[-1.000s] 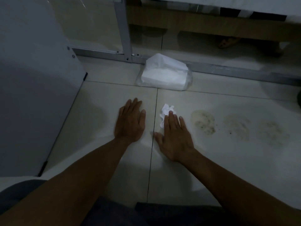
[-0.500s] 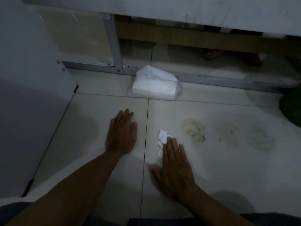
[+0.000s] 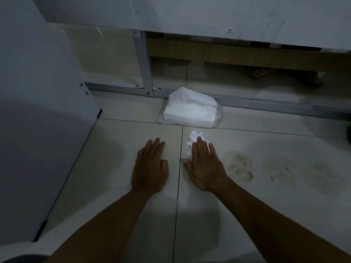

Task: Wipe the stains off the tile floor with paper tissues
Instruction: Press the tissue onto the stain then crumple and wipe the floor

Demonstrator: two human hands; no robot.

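Note:
My right hand point(image 3: 205, 166) lies flat on the tile floor point(image 3: 106, 149), fingers pressing a crumpled white tissue point(image 3: 193, 140) that sticks out past the fingertips. Three brownish speckled stains lie to its right: the nearest stain point(image 3: 238, 166), a middle stain point(image 3: 279, 168) and a far stain point(image 3: 322, 177). The tissue is left of the nearest stain, apart from it. My left hand point(image 3: 150, 168) rests palm down on the neighbouring tile, holding nothing. A pack of white tissues point(image 3: 190, 111) in clear wrap lies just beyond my hands.
A grey cabinet panel point(image 3: 38, 120) stands close on the left. A metal frame rail point(image 3: 266, 104) with an upright post point(image 3: 143, 63) runs along the floor behind the pack. A white board overhangs at the top; a dark object sits at the right edge.
My right hand has slid the tissue forward, away from me, along the tile beside the grout line. My left hand stays planted. The head camera has tilted and shifted.

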